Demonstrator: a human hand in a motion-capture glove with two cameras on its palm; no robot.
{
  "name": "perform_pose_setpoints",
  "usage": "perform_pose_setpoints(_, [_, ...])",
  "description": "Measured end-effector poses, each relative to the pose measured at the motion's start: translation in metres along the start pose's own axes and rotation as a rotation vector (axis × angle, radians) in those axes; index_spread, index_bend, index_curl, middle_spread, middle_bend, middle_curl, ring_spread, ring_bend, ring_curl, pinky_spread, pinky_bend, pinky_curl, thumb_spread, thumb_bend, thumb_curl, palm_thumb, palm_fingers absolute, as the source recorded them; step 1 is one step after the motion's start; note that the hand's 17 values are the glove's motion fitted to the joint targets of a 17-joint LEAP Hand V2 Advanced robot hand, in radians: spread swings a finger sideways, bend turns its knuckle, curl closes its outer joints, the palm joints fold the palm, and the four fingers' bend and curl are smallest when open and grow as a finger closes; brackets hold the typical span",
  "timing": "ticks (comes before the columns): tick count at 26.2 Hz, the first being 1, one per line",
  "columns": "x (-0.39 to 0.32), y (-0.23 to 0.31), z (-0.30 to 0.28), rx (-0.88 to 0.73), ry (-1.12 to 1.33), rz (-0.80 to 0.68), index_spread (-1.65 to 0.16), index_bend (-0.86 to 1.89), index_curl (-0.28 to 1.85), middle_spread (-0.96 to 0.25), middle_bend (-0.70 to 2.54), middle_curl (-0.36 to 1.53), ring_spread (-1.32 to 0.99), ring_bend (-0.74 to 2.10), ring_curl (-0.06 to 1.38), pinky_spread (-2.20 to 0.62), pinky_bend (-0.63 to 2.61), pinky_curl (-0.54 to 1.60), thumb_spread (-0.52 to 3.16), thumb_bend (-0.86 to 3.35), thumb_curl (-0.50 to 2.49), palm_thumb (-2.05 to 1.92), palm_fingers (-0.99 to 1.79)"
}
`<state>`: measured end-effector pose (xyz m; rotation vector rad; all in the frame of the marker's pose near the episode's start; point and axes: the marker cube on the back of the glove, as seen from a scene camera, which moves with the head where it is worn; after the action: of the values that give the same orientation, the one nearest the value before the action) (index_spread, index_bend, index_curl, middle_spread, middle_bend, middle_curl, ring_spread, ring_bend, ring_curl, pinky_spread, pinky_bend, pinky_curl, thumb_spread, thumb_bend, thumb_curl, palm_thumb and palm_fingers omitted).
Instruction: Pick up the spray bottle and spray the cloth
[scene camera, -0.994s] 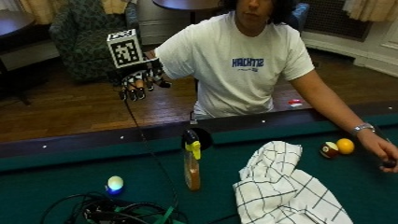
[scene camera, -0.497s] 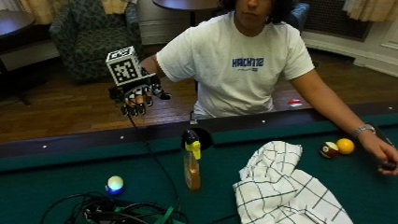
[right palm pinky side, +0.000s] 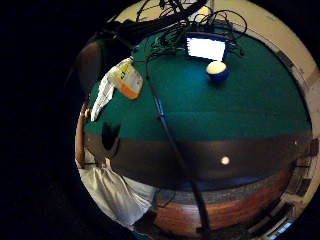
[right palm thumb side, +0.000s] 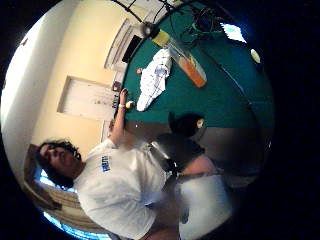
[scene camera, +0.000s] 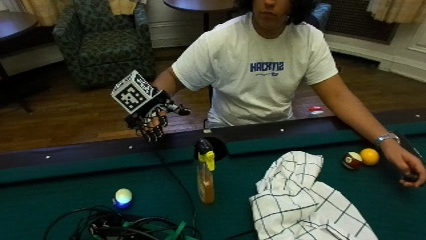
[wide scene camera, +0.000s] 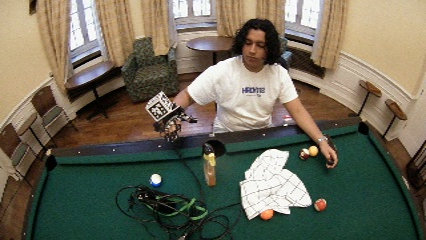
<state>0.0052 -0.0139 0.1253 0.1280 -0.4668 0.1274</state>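
Mostly green felt is seen here, so the counter (right palm pinky side: 240, 105) is a pool table, with its dark wooden rail (right palm pinky side: 210, 157) running across and a small white dot set into it. The spray bottle (right palm pinky side: 126, 79) is seen standing on the felt, orange liquid low in it, and the white checked cloth (right palm pinky side: 102, 95) is lying just beside it. A blue-and-white ball (right palm pinky side: 218, 71) is parked on the felt well apart from those two, near a glowing screen (right palm pinky side: 206, 48) that's buried in a tangle of black cables. One black cable (right palm pinky side: 167, 140) is draped right over the rail. A white shirt (right palm pinky side: 112, 192) and reddish wood floor (right palm pinky side: 220, 212) are caught beyond the rail.
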Motion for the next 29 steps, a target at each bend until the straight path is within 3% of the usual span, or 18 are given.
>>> perform_pose_setpoints(29, [-0.020,-0.087,0.081,0.092,-0.436,0.073,-0.37,0.10,0.22,-0.11,0.20,0.32,-0.11,0.49,0.30,0.11,0.52,0.33,1.01,0.04,0.37,0.86,0.63])
